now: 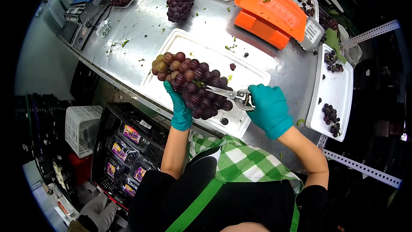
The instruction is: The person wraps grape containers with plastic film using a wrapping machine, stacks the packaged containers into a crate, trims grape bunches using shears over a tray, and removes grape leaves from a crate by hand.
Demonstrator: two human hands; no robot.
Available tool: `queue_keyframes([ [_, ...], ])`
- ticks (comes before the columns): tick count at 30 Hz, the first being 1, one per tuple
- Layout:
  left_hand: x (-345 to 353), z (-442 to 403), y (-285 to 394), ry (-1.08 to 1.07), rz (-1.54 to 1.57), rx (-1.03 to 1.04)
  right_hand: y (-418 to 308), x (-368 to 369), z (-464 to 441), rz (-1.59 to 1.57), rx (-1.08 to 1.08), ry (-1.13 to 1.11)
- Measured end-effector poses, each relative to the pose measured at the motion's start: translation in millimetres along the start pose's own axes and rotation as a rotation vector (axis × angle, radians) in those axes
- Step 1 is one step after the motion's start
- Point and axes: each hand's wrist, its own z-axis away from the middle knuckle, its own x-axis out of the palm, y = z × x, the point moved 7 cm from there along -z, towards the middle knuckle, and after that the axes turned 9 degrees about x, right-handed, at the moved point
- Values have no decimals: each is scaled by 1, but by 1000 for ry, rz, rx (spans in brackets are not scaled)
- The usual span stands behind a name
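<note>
Right hand: fingers curled around the handles of the snips, blades pointing left over the grape bunch. Left hand: thumb extended along the bunch's lower left; remaining fingers hidden beneath, so their grip cannot be told. The bunch lies between both hands, above the white tray. Handling, as judged: moderately heavy, loosely jointed, berries smooth, slippery and easily bruised. Advised hold: broad support from below, or by the green stem near the blade tips; avoid squeezing single berries. Beyond the fingers, on the worktop: another bunch and, farther right, an orange scale.
</note>
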Motion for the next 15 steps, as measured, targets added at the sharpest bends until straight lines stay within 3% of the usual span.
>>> queue_keyframes([
  [3,3,5,-2,8,-20,8,-5,4,-2,195,9,-37],
  [15,1,11,-5,60,-47,34,-14,21,-2,209,44,-11],
])
